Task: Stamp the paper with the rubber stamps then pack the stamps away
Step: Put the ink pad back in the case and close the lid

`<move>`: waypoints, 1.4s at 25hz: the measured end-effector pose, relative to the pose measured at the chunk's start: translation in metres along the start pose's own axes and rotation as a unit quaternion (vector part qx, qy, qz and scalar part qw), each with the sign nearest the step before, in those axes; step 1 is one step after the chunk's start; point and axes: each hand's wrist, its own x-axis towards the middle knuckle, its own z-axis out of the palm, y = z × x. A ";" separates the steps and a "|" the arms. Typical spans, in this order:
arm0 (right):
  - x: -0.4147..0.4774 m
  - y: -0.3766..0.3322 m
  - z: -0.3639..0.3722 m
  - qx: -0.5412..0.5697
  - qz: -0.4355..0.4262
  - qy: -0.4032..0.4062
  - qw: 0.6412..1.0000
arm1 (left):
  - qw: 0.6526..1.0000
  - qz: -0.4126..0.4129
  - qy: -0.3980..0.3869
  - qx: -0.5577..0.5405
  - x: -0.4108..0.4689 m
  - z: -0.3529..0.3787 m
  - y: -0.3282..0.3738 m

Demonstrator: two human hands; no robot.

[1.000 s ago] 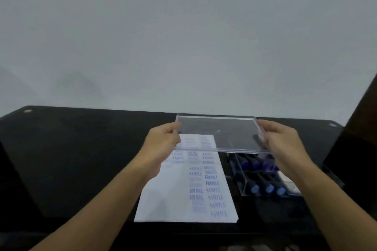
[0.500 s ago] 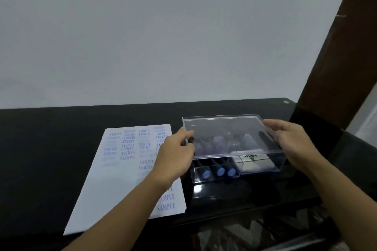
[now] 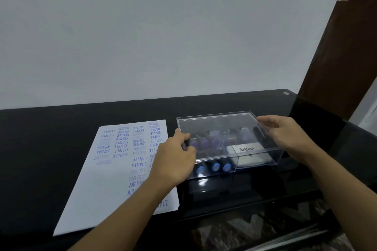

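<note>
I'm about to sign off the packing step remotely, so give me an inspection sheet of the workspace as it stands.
Surface: black glossy table, no spills seen.
Job's things: paper lies flat left of the box, covered in blue stamp marks. Clear box holds blue-capped stamps and a white Artline pad. Clear lid sits on top of the box; whether fully seated cannot be told.
Clutter: nothing seen.
Grippers: left hand grips the lid's left edge; right hand grips its right edge.
Cables: nothing seen.
Surroundings: plain pale wall behind, dark wooden panel at right.
</note>
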 end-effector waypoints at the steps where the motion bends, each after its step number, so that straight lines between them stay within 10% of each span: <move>1: 0.000 -0.001 -0.002 -0.019 -0.006 -0.008 1.000 | 1.000 -0.001 0.000 0.008 0.000 -0.001 0.000; 7: 0.000 -0.012 0.004 -0.254 -0.007 -0.052 0.966 | 0.999 0.008 -0.036 0.032 0.003 -0.009 -0.002; 18: -0.051 -0.003 0.052 -0.362 -0.089 0.003 0.928 | 0.961 0.160 -0.112 0.196 -0.009 0.020 -0.005; 35: 0.068 -0.023 0.102 -0.330 -0.121 0.028 0.936 | 0.958 0.179 -0.053 0.218 0.124 0.022 -0.047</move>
